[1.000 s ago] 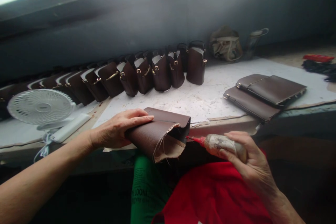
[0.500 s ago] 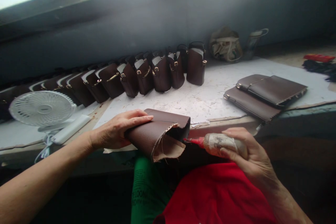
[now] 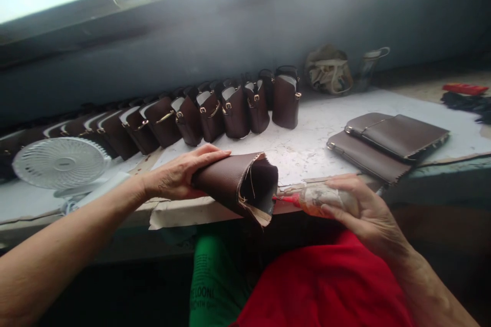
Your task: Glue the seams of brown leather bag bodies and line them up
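My left hand (image 3: 184, 171) grips the closed end of a brown leather pouch piece (image 3: 226, 179), thumb on top and fingers underneath. The piece is tilted, its dark open mouth facing right, with loose threads hanging along the raw edge. In my right hand (image 3: 364, 209) is a squeeze bottle (image 3: 326, 200) with a worn pale label, amber contents and a red nozzle. The nozzle's tip is at the right rim of the pouch mouth; whether it touches is hard to tell.
Rows of brown leather pouches (image 3: 236, 115) with gold buckles stand along the back left. A white fan (image 3: 61, 162) is at the left. Two flat pouch pieces (image 3: 402, 135) overlap on the right of the paper-covered table (image 3: 314, 153). A cloth bag (image 3: 328, 71) and clear bottle (image 3: 368, 69) stand behind.
My left hand has turned the pouch piece so its mouth is wider and rounder to view. The bottle in my right hand has shifted slightly up, its nozzle staying at the rim.
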`<action>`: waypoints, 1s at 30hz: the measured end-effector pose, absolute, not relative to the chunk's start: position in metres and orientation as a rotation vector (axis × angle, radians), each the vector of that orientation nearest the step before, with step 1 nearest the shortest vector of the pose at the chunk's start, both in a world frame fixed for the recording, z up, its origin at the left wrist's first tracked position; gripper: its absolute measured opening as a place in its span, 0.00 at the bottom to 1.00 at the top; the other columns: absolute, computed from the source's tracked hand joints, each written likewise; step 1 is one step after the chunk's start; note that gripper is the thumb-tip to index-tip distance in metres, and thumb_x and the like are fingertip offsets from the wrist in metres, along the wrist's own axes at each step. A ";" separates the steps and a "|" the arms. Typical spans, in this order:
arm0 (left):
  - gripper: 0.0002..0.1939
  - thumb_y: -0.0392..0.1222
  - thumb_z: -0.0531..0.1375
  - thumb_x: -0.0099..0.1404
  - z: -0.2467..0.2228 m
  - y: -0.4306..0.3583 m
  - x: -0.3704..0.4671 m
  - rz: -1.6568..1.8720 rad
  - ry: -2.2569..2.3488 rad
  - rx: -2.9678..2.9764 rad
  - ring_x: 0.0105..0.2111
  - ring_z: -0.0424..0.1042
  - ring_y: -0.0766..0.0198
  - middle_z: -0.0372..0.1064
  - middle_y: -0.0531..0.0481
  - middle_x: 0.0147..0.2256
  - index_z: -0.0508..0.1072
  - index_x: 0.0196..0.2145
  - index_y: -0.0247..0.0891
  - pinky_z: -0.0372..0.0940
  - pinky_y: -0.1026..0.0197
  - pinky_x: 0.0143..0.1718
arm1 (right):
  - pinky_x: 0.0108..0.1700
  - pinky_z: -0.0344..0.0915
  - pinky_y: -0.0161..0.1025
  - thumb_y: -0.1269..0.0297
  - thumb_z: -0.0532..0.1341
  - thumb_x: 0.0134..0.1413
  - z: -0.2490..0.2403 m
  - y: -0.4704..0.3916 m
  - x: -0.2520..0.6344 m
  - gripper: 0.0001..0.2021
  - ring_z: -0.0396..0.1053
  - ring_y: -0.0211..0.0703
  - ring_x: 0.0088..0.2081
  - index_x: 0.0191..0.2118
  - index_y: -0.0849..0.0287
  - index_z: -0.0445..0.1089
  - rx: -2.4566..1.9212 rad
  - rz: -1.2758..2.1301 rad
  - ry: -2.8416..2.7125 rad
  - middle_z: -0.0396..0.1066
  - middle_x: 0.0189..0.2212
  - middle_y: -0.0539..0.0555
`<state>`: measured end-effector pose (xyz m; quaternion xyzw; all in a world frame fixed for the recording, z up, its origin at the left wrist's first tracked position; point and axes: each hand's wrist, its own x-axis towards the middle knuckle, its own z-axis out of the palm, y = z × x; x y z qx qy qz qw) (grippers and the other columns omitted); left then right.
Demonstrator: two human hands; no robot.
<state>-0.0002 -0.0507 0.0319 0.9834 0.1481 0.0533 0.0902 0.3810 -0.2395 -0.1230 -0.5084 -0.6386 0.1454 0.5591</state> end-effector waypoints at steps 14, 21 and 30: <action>0.48 0.48 0.70 0.68 0.031 -0.040 0.006 0.151 0.424 2.880 0.60 0.74 0.43 0.61 0.37 0.65 0.51 0.77 0.52 0.73 0.46 0.60 | 0.50 0.76 0.41 0.63 0.70 0.67 -0.118 -0.240 0.383 0.14 0.77 0.48 0.49 0.55 0.47 0.72 -1.189 0.270 -1.580 0.73 0.49 0.54; 0.50 0.44 0.71 0.67 0.032 -0.040 0.008 0.132 0.427 2.886 0.61 0.73 0.44 0.61 0.38 0.65 0.49 0.77 0.54 0.73 0.46 0.61 | 0.53 0.73 0.45 0.64 0.71 0.66 -0.117 -0.224 0.383 0.14 0.75 0.49 0.51 0.53 0.48 0.72 -1.201 0.129 -1.557 0.72 0.50 0.54; 0.48 0.47 0.69 0.68 0.032 -0.040 0.007 0.146 0.427 2.890 0.61 0.73 0.44 0.61 0.38 0.65 0.50 0.77 0.54 0.72 0.48 0.61 | 0.52 0.72 0.42 0.64 0.71 0.66 -0.107 -0.217 0.383 0.14 0.74 0.46 0.50 0.53 0.48 0.71 -1.150 0.179 -1.547 0.71 0.49 0.53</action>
